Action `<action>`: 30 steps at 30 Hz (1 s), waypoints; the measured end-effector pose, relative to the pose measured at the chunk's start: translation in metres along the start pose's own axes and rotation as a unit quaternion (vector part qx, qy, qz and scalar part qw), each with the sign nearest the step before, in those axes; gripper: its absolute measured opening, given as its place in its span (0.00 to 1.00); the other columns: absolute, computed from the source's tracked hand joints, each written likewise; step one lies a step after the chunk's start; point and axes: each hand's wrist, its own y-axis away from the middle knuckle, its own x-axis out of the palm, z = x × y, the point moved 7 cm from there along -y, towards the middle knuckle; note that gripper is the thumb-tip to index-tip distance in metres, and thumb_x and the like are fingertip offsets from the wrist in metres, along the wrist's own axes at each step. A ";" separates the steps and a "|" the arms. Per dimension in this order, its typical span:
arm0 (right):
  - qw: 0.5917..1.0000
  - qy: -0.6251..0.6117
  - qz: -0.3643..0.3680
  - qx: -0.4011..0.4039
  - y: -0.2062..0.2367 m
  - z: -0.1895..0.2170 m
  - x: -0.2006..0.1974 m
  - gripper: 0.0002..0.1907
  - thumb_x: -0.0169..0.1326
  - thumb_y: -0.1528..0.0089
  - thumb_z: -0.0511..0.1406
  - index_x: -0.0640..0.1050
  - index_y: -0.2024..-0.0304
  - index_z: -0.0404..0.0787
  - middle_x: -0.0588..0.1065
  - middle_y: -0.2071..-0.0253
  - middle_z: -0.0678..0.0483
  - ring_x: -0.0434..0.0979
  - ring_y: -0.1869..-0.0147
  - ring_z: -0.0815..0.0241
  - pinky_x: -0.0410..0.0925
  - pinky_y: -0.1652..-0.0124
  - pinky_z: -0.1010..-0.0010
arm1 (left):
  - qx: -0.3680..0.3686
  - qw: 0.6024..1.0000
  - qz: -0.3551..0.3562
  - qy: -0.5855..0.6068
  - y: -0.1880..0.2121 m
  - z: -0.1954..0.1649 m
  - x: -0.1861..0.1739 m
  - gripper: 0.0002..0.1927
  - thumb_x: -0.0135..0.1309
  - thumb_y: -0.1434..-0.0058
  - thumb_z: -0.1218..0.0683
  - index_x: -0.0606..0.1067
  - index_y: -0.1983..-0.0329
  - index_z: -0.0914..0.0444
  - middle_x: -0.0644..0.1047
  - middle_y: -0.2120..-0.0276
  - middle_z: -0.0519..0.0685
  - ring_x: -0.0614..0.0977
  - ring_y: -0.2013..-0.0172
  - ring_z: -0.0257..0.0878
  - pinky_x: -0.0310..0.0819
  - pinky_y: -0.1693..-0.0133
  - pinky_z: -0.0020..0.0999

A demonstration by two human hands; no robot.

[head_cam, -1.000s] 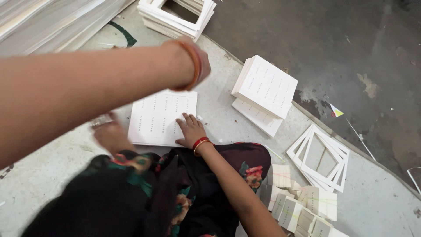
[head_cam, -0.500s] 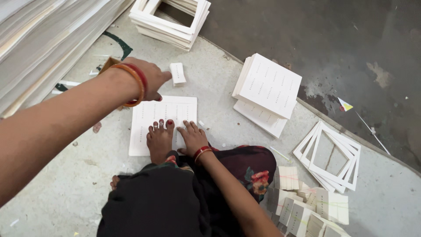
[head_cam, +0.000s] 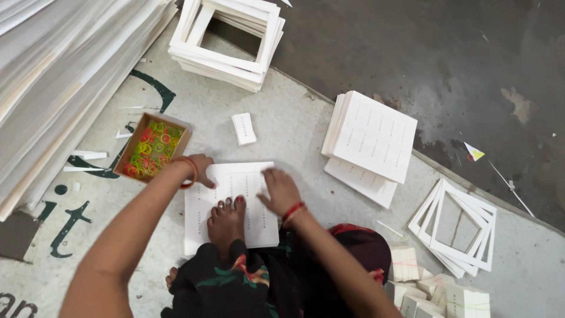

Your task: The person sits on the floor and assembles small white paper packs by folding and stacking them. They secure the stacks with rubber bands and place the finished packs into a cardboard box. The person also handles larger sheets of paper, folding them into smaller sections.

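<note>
A white printed sheet (head_cam: 254, 179) lies on the floor in front of me, pinned under my bare foot (head_cam: 226, 221). My left hand (head_cam: 200, 168) rests at the sheet's upper left corner, fingers down on its edge, next to a small cardboard box of coloured rubber bands (head_cam: 152, 147). My right hand (head_cam: 280, 189) lies flat on the sheet's right part, fingers spread. Neither hand grips anything. A small white bundle of cards (head_cam: 243, 128) lies just beyond the sheet.
A stack of printed sheets (head_cam: 372, 138) sits to the right. Piles of white cut-out frames stand at the top (head_cam: 228, 36) and right (head_cam: 459, 224). Tall paper stacks (head_cam: 59, 76) fill the left. Banded card bundles (head_cam: 424, 282) lie at lower right.
My left hand swung from the right, past the rubber band box, down to the sheet's left corner. My right hand shifted rightward on the sheet. My foot now presses on the sheet.
</note>
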 end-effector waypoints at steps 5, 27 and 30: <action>0.992 0.051 0.033 -0.112 -0.077 0.000 0.008 0.40 0.62 0.43 0.46 0.67 0.37 0.28 0.68 0.38 0.34 0.68 0.34 0.39 0.63 0.39 0.55 | -0.043 0.996 -0.012 0.080 -0.003 0.008 0.007 0.48 0.73 0.60 0.33 0.75 0.40 0.64 0.77 0.42 0.57 0.78 0.41 0.50 0.72 0.39 0.38; 0.960 -0.008 0.278 -0.042 -0.138 0.014 0.036 0.23 0.65 0.47 0.44 0.83 0.51 0.42 0.81 0.54 0.45 0.81 0.49 0.47 0.72 0.49 0.61 | -0.146 0.987 0.025 0.068 -0.001 -0.023 0.008 0.28 0.63 0.42 0.37 0.79 0.45 0.57 0.80 0.47 0.52 0.82 0.44 0.47 0.76 0.45 0.45; 0.973 0.011 0.228 -0.033 -0.134 0.010 0.039 0.23 0.67 0.48 0.43 0.84 0.53 0.42 0.81 0.54 0.44 0.81 0.49 0.45 0.73 0.48 0.61 | -0.163 0.985 0.000 0.060 0.005 -0.031 0.007 0.26 0.63 0.41 0.38 0.79 0.46 0.57 0.81 0.48 0.52 0.81 0.44 0.47 0.75 0.45 0.45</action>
